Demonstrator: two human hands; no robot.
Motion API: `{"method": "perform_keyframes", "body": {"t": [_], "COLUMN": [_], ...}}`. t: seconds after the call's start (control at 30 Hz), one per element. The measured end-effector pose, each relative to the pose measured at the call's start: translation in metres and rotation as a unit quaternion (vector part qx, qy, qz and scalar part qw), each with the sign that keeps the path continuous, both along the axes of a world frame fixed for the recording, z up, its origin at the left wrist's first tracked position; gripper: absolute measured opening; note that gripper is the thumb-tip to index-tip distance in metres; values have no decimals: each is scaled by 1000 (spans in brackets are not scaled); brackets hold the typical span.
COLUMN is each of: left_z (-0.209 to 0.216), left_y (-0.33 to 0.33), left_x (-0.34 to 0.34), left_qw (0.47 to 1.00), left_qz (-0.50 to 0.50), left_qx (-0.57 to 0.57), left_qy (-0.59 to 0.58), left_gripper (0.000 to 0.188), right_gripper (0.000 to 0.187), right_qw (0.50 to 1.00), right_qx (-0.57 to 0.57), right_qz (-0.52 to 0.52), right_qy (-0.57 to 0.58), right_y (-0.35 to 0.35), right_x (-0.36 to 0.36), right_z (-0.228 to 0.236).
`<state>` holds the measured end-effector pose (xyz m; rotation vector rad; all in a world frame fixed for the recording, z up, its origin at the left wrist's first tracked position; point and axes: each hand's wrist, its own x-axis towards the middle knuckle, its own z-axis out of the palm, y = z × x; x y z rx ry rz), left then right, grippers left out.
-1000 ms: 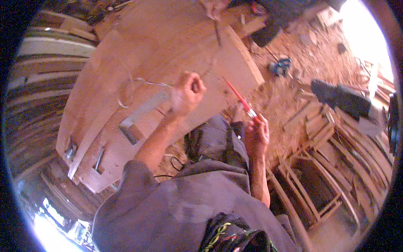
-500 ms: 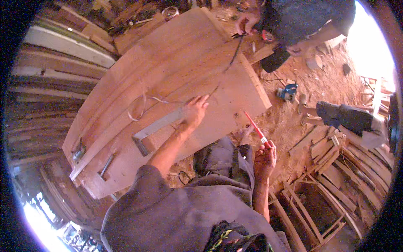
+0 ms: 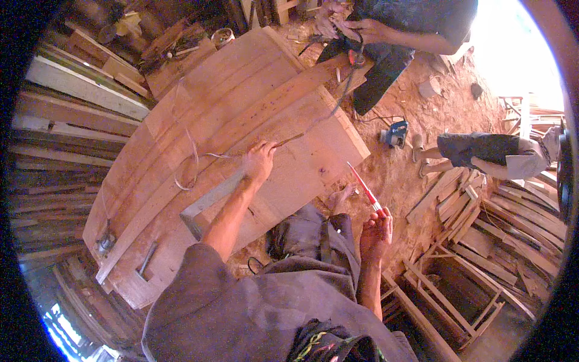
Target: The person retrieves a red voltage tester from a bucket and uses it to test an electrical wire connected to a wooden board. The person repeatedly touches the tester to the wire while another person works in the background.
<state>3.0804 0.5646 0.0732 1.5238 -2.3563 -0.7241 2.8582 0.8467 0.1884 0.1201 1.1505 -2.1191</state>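
My left hand point(image 3: 258, 161) lies over the far end of a flat metal square point(image 3: 211, 198) on a large wooden panel point(image 3: 289, 175). Its fingers are stretched out, their tips close to a thin brown stick-like piece point(image 3: 290, 140); contact between them is unclear. Held up in my right hand point(image 3: 376, 234), off the panel's near right corner, is a slim red pointed tool point(image 3: 363, 187) with a pale band, its tip angled away from me. A pale looped strip point(image 3: 196, 163) rests on the panel left of my left hand.
A co-worker's hands point(image 3: 356, 27) hold a dark cord point(image 3: 345, 96) beyond the panel. A hammer-shaped tool point(image 3: 146, 260) and a small metal device point(image 3: 105, 242) are at the panel's left. A blue power tool point(image 3: 395, 134) stands on the dusty floor; timber point(image 3: 512, 241) lies right.
The view has shifted, so the panel sits further left and lower. The co-worker has straightened and now has both hands together. My right hand still holds the red tool.
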Motion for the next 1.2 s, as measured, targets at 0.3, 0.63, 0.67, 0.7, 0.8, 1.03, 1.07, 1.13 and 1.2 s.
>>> {"method": "perform_keyframes", "body": {"t": [0.3,0.63,0.67,0.7,0.8,1.03,1.07,1.13,1.2], "left_z": [-12,-6,-5,-6,-13,-31,-29,-33,-27], "left_y": [8,0,0,-1,-4,-9,-9,-13,-12], "left_x": [13,20,21,22,25,38,39,40,39], "left_qw": [999,1000,999,999,1000,1000,999,999,999], "left_qz": [19,27,35,29,17,1,0,-4,-6], "left_qx": [-45,-6,-5,-1,12,7,8,21,28], "left_qy": [8,1,-8,-12,-22,-24,-34,-38,-44], "left_gripper": [20,21,21,20,20,20,20,21,20], "right_gripper": [32,33,33,33,34,34,34,35,36], "right_qw": [999,999,999,999,998,998,998,999,999], "right_qx": [31,34,37,39,43,33,25,9,27], "right_qz": [9,-28,-31,-35,-39,-61,-51,-30,-46], "right_qy": [14,9,8,8,1,-2,2,9,11], "right_y": [15,27,30,35,45,47,48,48,43], "right_x": [-9,-8,-8,-8,-8,-4,-4,-4,-1], "right_z": [1,2,3,3,4,1,0,-2,3]}}
